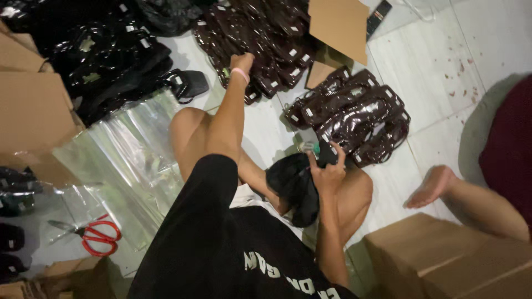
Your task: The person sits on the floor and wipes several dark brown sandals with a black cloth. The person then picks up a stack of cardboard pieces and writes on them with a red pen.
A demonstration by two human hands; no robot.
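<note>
I see dark glossy packets (260, 39) with small white labels piled at the floor's far edge, where my left hand (241, 60) grips one, while my right hand (327, 169) clutches a black garment (293, 185) over my lap.

Pale tiled floor (443, 72) with thin grout lines, scattered reddish crumbs near the upper right. Brown corrugated cardboard boxes (27, 105) stood along the left edge, another plain cardboard box (454, 254) sat at lower right, and a flat cardboard sheet (338, 25) lay at the top. A dark maroon cushion (510, 155) filled the right edge. Light was dim and cool, glaring softly off the tiles.
</note>
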